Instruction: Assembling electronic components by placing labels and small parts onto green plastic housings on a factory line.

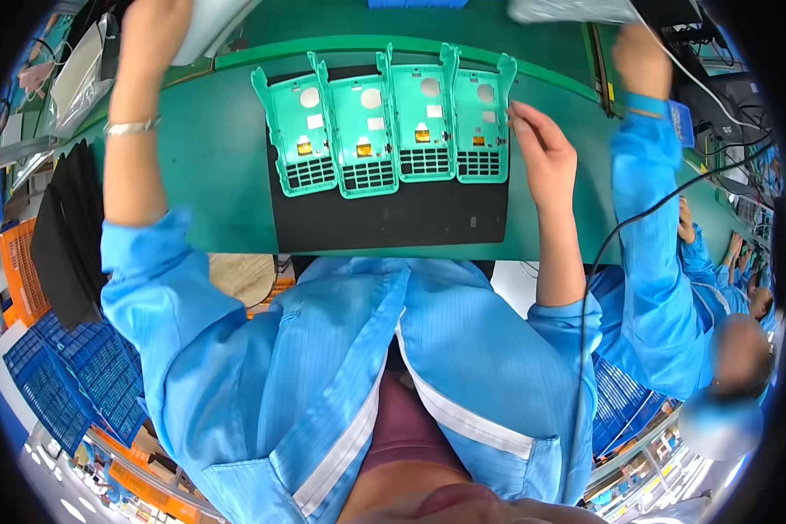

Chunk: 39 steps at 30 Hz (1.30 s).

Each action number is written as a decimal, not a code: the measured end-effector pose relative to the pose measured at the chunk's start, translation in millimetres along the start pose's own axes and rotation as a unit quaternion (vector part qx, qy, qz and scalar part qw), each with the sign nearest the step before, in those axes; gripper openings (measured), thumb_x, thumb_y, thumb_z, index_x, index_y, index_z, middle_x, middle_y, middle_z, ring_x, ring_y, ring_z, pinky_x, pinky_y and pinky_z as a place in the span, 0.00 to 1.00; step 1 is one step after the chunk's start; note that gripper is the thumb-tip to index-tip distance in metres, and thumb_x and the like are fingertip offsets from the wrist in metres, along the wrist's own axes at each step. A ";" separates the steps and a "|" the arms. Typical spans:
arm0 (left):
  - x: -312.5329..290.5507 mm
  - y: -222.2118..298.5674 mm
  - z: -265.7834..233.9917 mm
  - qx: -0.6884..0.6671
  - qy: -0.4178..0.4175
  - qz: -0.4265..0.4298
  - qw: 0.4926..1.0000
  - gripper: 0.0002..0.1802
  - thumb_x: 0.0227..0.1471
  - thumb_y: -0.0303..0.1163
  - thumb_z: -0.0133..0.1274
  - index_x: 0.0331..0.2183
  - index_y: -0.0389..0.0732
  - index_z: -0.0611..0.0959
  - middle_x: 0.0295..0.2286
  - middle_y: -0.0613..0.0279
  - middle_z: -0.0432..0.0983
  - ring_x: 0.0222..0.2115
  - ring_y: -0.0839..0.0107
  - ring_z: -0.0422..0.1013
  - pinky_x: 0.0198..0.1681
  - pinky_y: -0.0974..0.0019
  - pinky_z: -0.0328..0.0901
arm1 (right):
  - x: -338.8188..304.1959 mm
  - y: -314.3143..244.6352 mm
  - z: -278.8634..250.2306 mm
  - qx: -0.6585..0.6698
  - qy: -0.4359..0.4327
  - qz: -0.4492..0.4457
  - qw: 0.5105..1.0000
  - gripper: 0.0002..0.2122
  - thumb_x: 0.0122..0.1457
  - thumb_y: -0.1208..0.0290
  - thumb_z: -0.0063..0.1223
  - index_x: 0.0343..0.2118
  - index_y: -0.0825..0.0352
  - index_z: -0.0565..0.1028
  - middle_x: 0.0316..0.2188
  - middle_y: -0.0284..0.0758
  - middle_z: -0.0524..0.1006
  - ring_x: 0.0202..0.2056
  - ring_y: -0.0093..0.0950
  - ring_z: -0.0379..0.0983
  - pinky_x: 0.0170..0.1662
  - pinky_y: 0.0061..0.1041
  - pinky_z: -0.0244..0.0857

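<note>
Several green plastic housings [367,131] lie side by side on a black mat [393,223]. Each has a round pale spot, a small amber patch and a grid of openings at its near end. My right hand [546,162] is beside the rightmost housing [481,109], thumb and forefinger drawn together at its upper right edge. Whatever is between those fingertips is too small to make out. Up at the far left, my left hand [155,35] reaches out next to a whitish plastic sheet or bag [214,26]. Its fingers are cut off by the picture's top edge.
A green raised strip [358,42] runs across the green table behind the housings. At the right, a co-worker's hand [642,61] and blue sleeve reach over the table. A black cable [637,218] hangs near my right arm. Blue crates [74,375] stand at the lower left.
</note>
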<state>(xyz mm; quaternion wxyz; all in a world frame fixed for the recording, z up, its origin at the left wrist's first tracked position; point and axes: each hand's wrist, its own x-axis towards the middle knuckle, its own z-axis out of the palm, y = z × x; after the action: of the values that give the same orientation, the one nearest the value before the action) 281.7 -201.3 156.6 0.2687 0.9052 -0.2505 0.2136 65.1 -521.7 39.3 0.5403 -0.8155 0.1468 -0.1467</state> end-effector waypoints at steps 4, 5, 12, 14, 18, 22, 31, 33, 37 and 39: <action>-33.2 64.7 -40.4 -0.098 -0.103 0.041 0.989 0.07 0.53 0.28 0.46 0.32 0.34 0.74 0.24 0.56 0.72 0.25 0.65 0.69 0.31 0.67 0.63 | -10.2 -25.5 0.0 0.189 -0.123 -0.021 0.974 0.23 0.54 0.73 0.54 0.53 0.68 0.66 0.49 0.40 0.71 0.53 0.30 0.64 0.57 0.30 0.55; -43.7 32.0 -32.2 -0.146 -0.148 0.105 0.972 0.11 0.56 0.35 0.47 0.39 0.41 0.76 0.30 0.64 0.74 0.29 0.77 0.69 0.34 0.75 0.63 | -11.8 -32.5 -1.3 0.199 -0.173 -0.044 0.964 0.29 0.52 0.69 0.57 0.57 0.66 0.61 0.54 0.40 0.66 0.58 0.32 0.57 0.61 0.34 0.48; -113.1 85.3 73.5 -0.132 -0.273 0.108 0.947 0.10 0.55 0.36 0.47 0.35 0.41 0.75 0.28 0.56 0.74 0.28 0.58 0.71 0.32 0.64 0.66 | -46.2 -20.0 15.2 0.108 -0.134 0.132 0.976 0.23 0.50 0.74 0.58 0.50 0.72 0.67 0.41 0.37 0.75 0.39 0.22 0.72 0.43 0.21 0.66; -132.2 84.6 98.8 -0.057 -0.244 0.145 0.957 0.09 0.54 0.38 0.47 0.34 0.43 0.75 0.25 0.57 0.75 0.26 0.56 0.72 0.29 0.59 0.66 | -57.6 0.7 12.7 0.016 -0.028 0.044 0.998 0.18 0.51 0.76 0.57 0.46 0.70 0.70 0.36 0.35 0.76 0.35 0.22 0.73 0.40 0.20 0.68; -151.7 82.2 123.1 -0.074 -0.219 0.178 0.957 0.08 0.54 0.38 0.48 0.33 0.44 0.76 0.24 0.58 0.75 0.25 0.57 0.71 0.27 0.59 0.66 | -63.0 -8.9 2.6 -0.161 -0.048 -0.173 0.970 0.07 0.49 0.78 0.55 0.32 0.66 0.77 0.31 0.35 0.76 0.30 0.29 0.74 0.33 0.24 0.69; -156.8 85.2 125.3 -0.063 -0.171 0.207 0.961 0.08 0.54 0.38 0.48 0.33 0.45 0.76 0.23 0.58 0.74 0.25 0.58 0.71 0.26 0.60 0.66 | -69.1 -7.1 26.0 -0.215 -0.169 -0.234 0.933 0.04 0.49 0.74 0.53 0.29 0.65 0.76 0.28 0.33 0.75 0.29 0.32 0.73 0.31 0.27 0.68; -158.1 94.0 124.7 -0.052 -0.150 0.204 0.966 0.07 0.53 0.37 0.48 0.32 0.46 0.77 0.23 0.59 0.74 0.24 0.59 0.72 0.26 0.61 0.66 | -67.9 0.2 38.0 -0.339 -0.210 -0.360 0.843 0.02 0.42 0.75 0.51 0.21 0.65 0.71 0.20 0.34 0.70 0.25 0.33 0.70 0.28 0.30 0.66; -158.2 93.1 127.8 -0.040 -0.148 0.199 0.968 0.07 0.53 0.37 0.48 0.32 0.46 0.77 0.23 0.60 0.74 0.24 0.60 0.71 0.26 0.61 0.66 | -64.7 1.2 38.0 -0.342 -0.212 -0.398 0.824 0.03 0.39 0.76 0.50 0.19 0.65 0.69 0.19 0.34 0.68 0.24 0.33 0.69 0.28 0.31 0.66; -162.5 87.6 136.8 -0.020 -0.123 0.246 0.961 0.04 0.49 0.32 0.47 0.30 0.45 0.73 0.19 0.60 0.72 0.21 0.58 0.71 0.22 0.58 0.65 | -64.3 -11.3 28.4 -0.301 -0.281 -0.374 0.831 0.03 0.46 0.75 0.54 0.25 0.65 0.73 0.24 0.34 0.73 0.25 0.33 0.71 0.27 0.29 0.66; -163.1 88.0 134.6 -0.005 -0.115 0.251 0.961 0.04 0.48 0.32 0.48 0.29 0.45 0.73 0.19 0.61 0.72 0.21 0.59 0.71 0.21 0.58 0.65 | -64.2 -18.9 18.3 -0.252 -0.314 -0.342 0.849 0.03 0.46 0.76 0.54 0.25 0.66 0.73 0.24 0.34 0.73 0.25 0.33 0.71 0.27 0.28 0.66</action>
<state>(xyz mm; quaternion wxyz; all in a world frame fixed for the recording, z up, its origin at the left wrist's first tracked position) 137.9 -290.1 2.1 0.1806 0.8301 -0.5003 0.1671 15.3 -473.7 44.8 0.2489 -0.9249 -0.2869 -0.0168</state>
